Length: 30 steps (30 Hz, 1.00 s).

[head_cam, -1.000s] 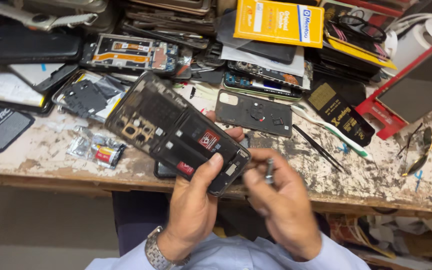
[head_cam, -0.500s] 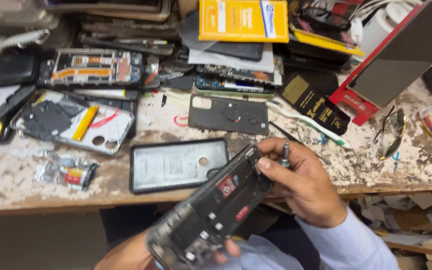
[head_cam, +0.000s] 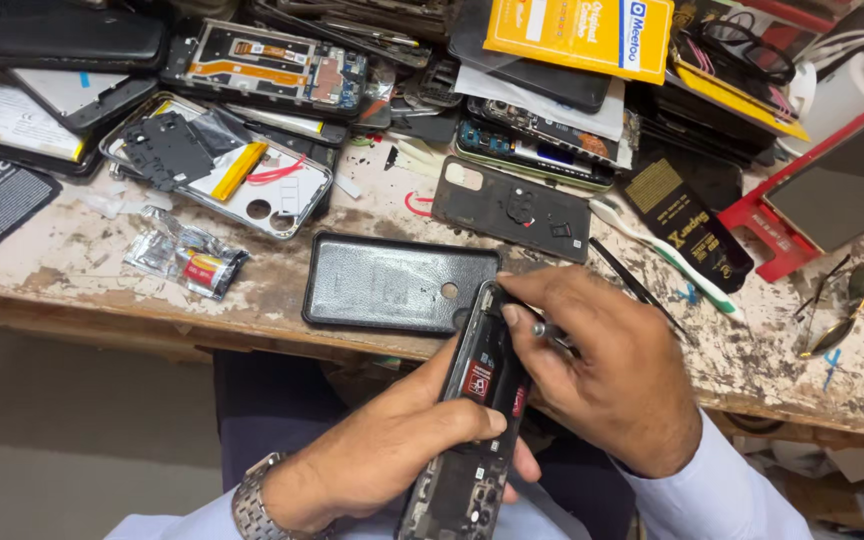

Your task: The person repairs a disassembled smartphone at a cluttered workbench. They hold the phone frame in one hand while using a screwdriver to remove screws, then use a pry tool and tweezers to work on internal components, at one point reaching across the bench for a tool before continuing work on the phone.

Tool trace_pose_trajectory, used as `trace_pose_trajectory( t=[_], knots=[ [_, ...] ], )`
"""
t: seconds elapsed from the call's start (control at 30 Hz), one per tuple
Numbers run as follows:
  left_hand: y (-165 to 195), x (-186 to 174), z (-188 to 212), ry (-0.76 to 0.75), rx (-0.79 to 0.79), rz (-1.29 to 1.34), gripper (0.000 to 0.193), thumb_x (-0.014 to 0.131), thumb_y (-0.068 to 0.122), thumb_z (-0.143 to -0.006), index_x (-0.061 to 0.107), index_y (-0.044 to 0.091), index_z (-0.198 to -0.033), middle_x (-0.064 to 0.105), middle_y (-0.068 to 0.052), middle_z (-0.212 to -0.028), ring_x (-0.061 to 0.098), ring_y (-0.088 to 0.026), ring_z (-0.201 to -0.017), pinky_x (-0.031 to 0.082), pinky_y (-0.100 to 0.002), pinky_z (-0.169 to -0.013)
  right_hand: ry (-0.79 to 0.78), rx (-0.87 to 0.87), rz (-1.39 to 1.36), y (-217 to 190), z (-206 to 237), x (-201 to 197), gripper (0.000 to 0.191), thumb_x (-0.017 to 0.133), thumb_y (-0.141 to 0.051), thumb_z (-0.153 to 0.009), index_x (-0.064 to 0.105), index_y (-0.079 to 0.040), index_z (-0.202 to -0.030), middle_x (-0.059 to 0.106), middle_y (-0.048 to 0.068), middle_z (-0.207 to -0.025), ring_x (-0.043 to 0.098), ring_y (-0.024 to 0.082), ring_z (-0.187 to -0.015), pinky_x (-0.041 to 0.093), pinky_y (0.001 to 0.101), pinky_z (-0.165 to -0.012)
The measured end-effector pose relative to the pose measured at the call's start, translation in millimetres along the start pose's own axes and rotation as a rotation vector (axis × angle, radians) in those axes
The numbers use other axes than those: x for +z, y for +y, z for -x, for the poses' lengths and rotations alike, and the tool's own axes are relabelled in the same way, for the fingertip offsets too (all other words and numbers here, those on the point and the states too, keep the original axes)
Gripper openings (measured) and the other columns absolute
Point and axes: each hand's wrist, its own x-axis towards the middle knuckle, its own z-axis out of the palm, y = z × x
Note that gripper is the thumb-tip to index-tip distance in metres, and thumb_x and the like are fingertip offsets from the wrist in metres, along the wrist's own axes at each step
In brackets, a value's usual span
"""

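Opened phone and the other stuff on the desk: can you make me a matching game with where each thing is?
Things:
1. opened phone
2. black phone case
3. sunglasses
4. wristwatch

Places:
A. lying at the desk's right end
B. on the left wrist
C. held in the left hand, edge up
D. flat on the desk just beyond the hands

Pairs: 1-C, 2-D, 3-A, 4-B

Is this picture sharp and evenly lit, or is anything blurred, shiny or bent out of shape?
Head view: mostly sharp, with soft, even light and faint shadows; the left hand and opened phone read clearly, the right hand too; mild sheen on the black phone case; the bench edge bows slightly, hinting at wide-angle distortion.
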Motion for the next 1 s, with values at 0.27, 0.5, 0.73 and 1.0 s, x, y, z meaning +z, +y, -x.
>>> trace_pose_trajectory(
  t=[0.27, 0.5, 0.73, 1.0],
  knots=[
    [2.5, -3.3, -4.1, 0.014, -0.085, -0.076, 0.064, 0.050, 0.014, -0.096, 0.030, 0.013, -0.157, 0.070, -0.013, -0.100, 0.071, -0.018, -0.085, 0.060, -0.031, -0.077, 0.005, -0.081, 0.076, -3.2, -7.6, -4.4, 0.026, 0.077, -0.012, -0.088, 0.072, -0.001, -0.111, 0.075, 0.014, -0.101, 0.076, 0.027, -0.087, 0.060, 0.0341, -0.074],
    [3.9, -6.4, -6.0, 0.004, -0.079, -0.149, 0.062, 0.049, 0.013, -0.097, 0.029, 0.012, -0.155, 0.071, -0.014, -0.098, 0.069, -0.016, -0.083, 0.059, -0.030, -0.077, -0.002, -0.190, 0.237, -2.8, -6.0, 0.2, 0.029, 0.076, -0.011, -0.089, 0.070, 0.001, -0.114, 0.074, 0.015, -0.103, 0.074, 0.028, -0.084, 0.059, 0.0357, -0.072],
    [3.9, -6.9, -8.3, -0.034, 0.009, -0.172, 0.059, 0.051, 0.009, -0.097, 0.033, 0.003, -0.153, 0.062, -0.012, -0.109, 0.069, -0.017, -0.093, 0.059, -0.031, -0.081, -0.066, -0.268, 0.385, 3.1, -2.9, 5.2, 0.049, 0.076, -0.003, -0.072, 0.067, 0.006, -0.120, 0.072, 0.015, -0.104, 0.069, 0.026, -0.071, 0.055, 0.0374, -0.062],
    [5.1, -6.5, -8.5, -0.040, 0.002, -0.201, 0.071, 0.049, 0.007, -0.096, 0.022, 0.008, -0.163, 0.058, -0.010, -0.117, 0.069, -0.016, -0.096, 0.059, -0.030, -0.082, -0.077, -0.286, 0.370, 4.8, -1.1, 6.9, 0.052, 0.076, -0.002, -0.072, 0.065, 0.008, -0.122, 0.070, 0.018, -0.107, 0.071, 0.026, -0.074, 0.057, 0.0354, -0.062]
  ],
)
